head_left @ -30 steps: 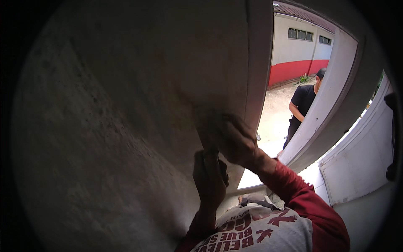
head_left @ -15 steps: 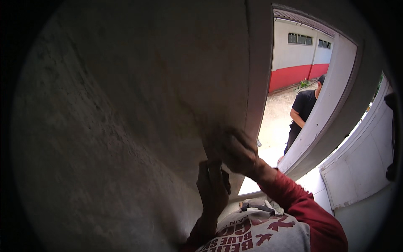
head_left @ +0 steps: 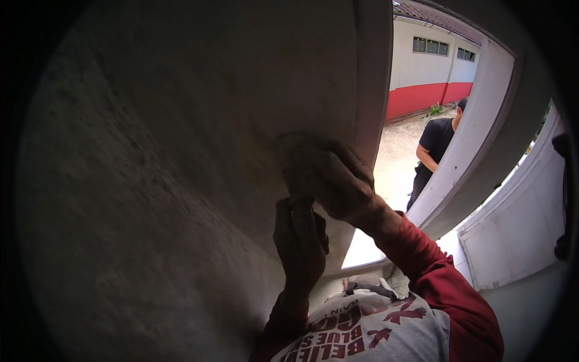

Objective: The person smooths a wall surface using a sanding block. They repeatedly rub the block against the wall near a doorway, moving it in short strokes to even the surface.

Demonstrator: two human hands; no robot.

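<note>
My right hand (head_left: 341, 181) presses a pale, worn sheet (head_left: 297, 158) flat against the rough grey wall (head_left: 181, 151), close to the wall's vertical edge (head_left: 374, 90). Just below it, my left hand (head_left: 298, 241) is raised with its fingers curled around a small dark object (head_left: 321, 232); what the object is cannot be made out. Both forearms wear red sleeves (head_left: 434, 277), and a white printed shirt front (head_left: 368, 332) shows at the bottom.
A doorway opens on the right onto a sunlit yard (head_left: 395, 163). A person in a black shirt (head_left: 434, 145) stands outside, bent forward. A white door leaf (head_left: 476, 151) and a white panel (head_left: 518, 235) stand at the right. A red-and-white building (head_left: 428, 78) lies beyond.
Both hands dipped slightly along the wall, then rose again; my right hand with the sheet is now higher than half a second ago. The person outside has barely moved.
</note>
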